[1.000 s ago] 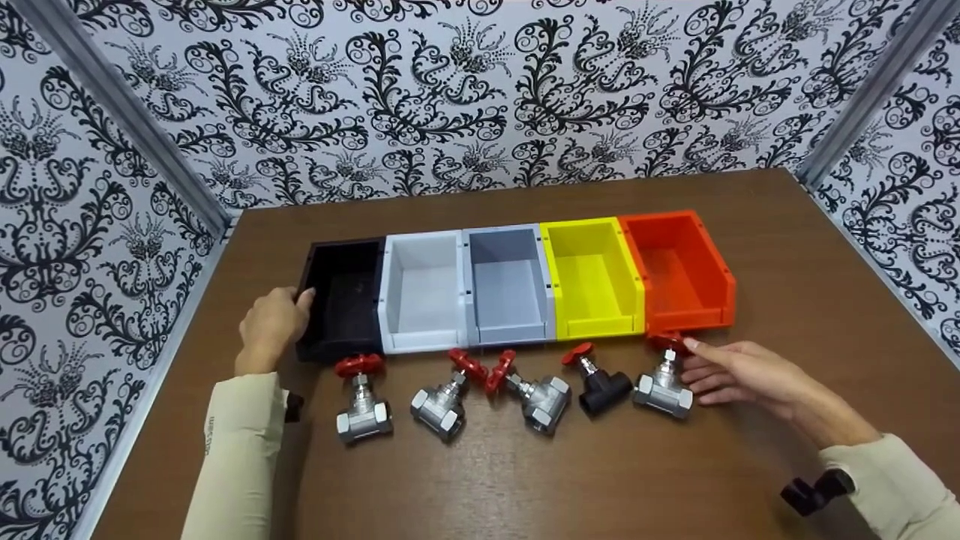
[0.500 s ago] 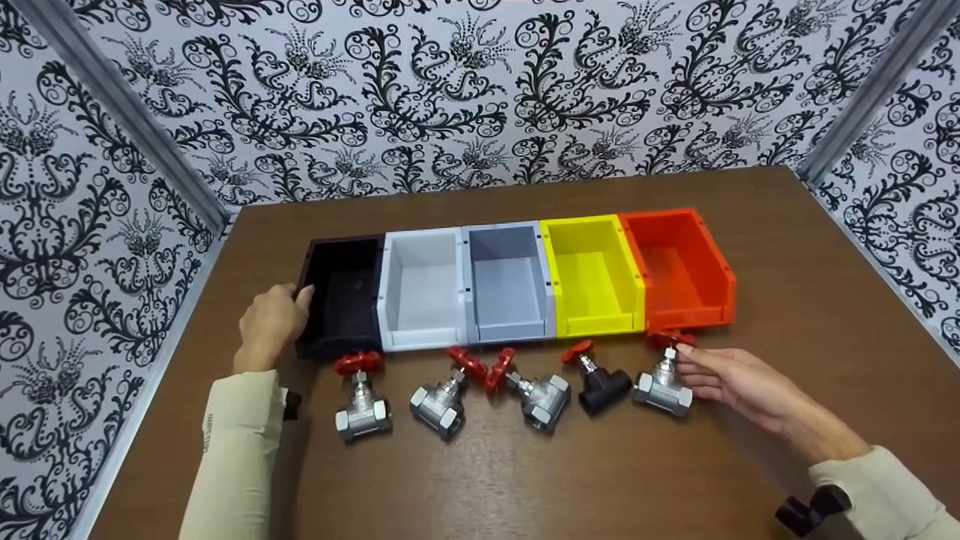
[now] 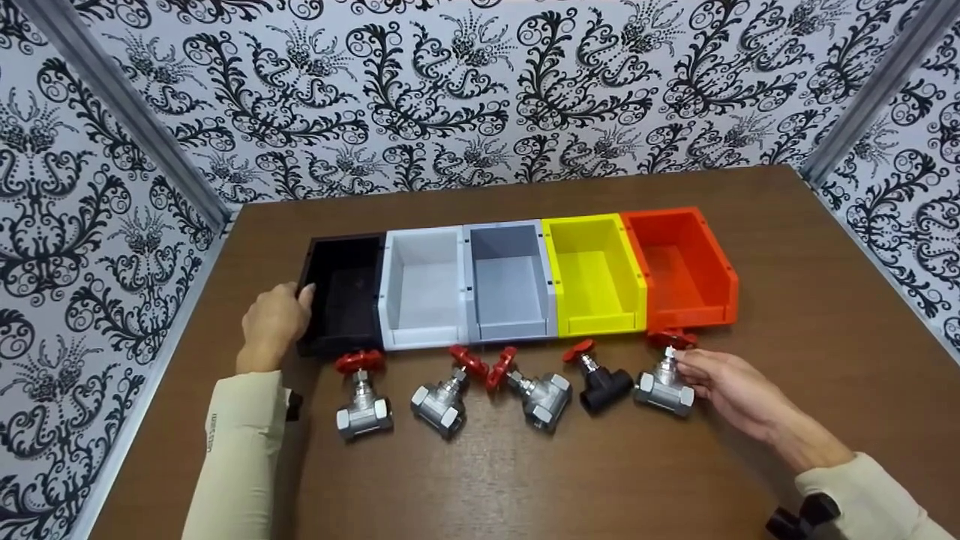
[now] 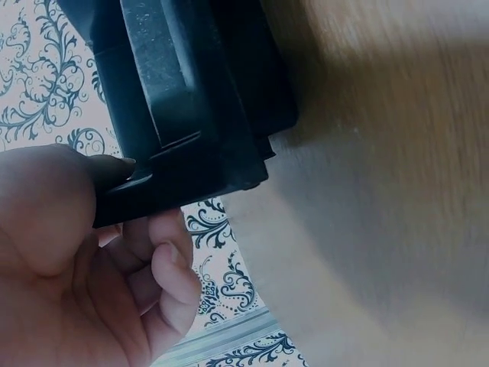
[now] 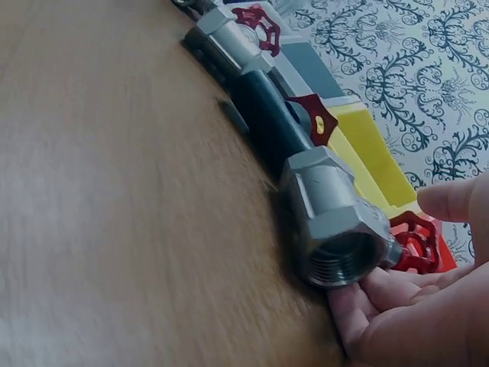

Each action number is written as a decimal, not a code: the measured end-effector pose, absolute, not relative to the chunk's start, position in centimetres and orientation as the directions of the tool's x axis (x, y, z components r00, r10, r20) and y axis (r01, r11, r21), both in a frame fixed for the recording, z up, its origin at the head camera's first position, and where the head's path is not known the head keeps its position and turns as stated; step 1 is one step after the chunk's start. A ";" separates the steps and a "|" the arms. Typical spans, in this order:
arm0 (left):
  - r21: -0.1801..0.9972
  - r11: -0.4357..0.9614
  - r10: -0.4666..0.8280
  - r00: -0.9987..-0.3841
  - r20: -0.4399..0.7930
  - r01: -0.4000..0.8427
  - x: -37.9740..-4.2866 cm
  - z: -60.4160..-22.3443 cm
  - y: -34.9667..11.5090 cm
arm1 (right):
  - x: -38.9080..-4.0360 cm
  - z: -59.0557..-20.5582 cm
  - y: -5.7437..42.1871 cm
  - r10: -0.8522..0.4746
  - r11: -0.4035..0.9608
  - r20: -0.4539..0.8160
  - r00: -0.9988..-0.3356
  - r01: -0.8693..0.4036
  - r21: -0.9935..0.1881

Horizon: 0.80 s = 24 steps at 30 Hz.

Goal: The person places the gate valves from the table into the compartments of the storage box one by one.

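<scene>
My left hand (image 3: 276, 321) grips the side wall of the black bin (image 3: 343, 296), thumb over the rim and fingers outside; the left wrist view shows the fingers (image 4: 172, 267) curled below that wall. My right hand (image 3: 739, 386) holds the rightmost valve (image 3: 666, 386), a silver tee-shaped body with a red handwheel (image 3: 673, 339). Its thumb lies at the stem just under the wheel. In the right wrist view the other fingers (image 5: 359, 310) reach under the valve's threaded end, while the body lies close on the table.
White (image 3: 425, 289), grey (image 3: 510, 281), yellow (image 3: 594, 277) and red bins (image 3: 679, 270) continue the row rightward. In front lie three more silver valves (image 3: 364, 405) and a black-bodied valve (image 3: 604, 388) with a red handle. Patterned walls (image 3: 480, 90) enclose the table.
My right hand has shifted left and closed in on the rightmost valve, its thumb moving from the handwheel to the stem. The left hand stays on the black bin.
</scene>
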State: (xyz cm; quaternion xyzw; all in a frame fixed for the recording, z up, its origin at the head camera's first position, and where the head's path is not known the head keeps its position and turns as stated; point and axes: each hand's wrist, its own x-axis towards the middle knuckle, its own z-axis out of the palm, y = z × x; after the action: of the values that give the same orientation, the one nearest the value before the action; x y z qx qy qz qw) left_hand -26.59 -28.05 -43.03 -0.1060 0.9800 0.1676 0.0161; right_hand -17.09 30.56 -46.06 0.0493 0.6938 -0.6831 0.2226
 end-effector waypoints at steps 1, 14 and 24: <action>0.327 0.921 -0.201 -0.977 -0.068 -0.212 -26.6 -43.0 -28.0 | -17.1 -46.1 30.5 -0.241 0.056 -0.369 -0.898 0.367 -0.929; 0.337 0.924 -0.186 -0.982 -0.020 -0.182 -26.4 -43.0 -28.0 | -16.9 -46.0 29.5 -0.206 0.037 -0.369 -0.907 0.369 -0.929; 0.339 0.927 -0.181 -0.983 0.034 -0.159 -26.5 -43.4 -28.1 | -17.4 -46.4 29.1 -0.192 0.095 -0.372 -0.908 0.360 -0.928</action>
State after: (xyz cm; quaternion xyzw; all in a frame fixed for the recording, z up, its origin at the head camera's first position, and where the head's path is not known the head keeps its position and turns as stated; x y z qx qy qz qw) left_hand -26.49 -28.14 -43.43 -0.0865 0.9811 0.1699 -0.0322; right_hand -17.35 29.08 -46.36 0.0592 0.7107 -0.6701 0.2060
